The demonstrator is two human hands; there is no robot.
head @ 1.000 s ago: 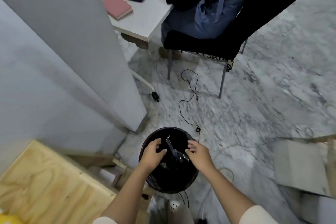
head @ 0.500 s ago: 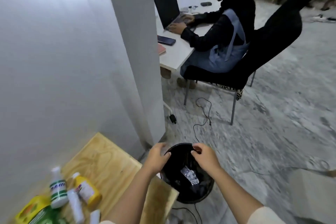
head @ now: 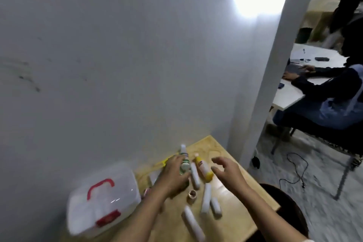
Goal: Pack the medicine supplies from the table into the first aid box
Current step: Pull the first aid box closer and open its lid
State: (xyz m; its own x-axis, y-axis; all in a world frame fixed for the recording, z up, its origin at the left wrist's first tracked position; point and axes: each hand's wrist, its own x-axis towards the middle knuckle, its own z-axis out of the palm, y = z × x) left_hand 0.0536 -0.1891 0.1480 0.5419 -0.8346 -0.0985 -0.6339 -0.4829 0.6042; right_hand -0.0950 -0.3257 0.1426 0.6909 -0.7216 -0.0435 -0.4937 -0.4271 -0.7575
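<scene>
A clear first aid box (head: 102,198) with a red handle and red latch sits shut on the left of the wooden table (head: 231,220). Scattered to its right are several white tubes (head: 206,198), a yellow bottle (head: 204,169), a green-and-white bottle (head: 184,160) and a small brown jar (head: 192,195). My left hand (head: 173,173) hovers over the green-and-white bottle, fingers curled beside it. My right hand (head: 227,171) floats open just right of the yellow bottle, holding nothing. The frame is blurred.
A grey wall stands behind the table, and a white pillar (head: 265,84) at its right corner. A black bin (head: 284,208) sits on the floor by the table's right edge. A seated person (head: 334,96) works at a white desk beyond.
My view swung left from the black bin on the floor up to the table. Both hands left the bin's rim and moved over the medicine supplies.
</scene>
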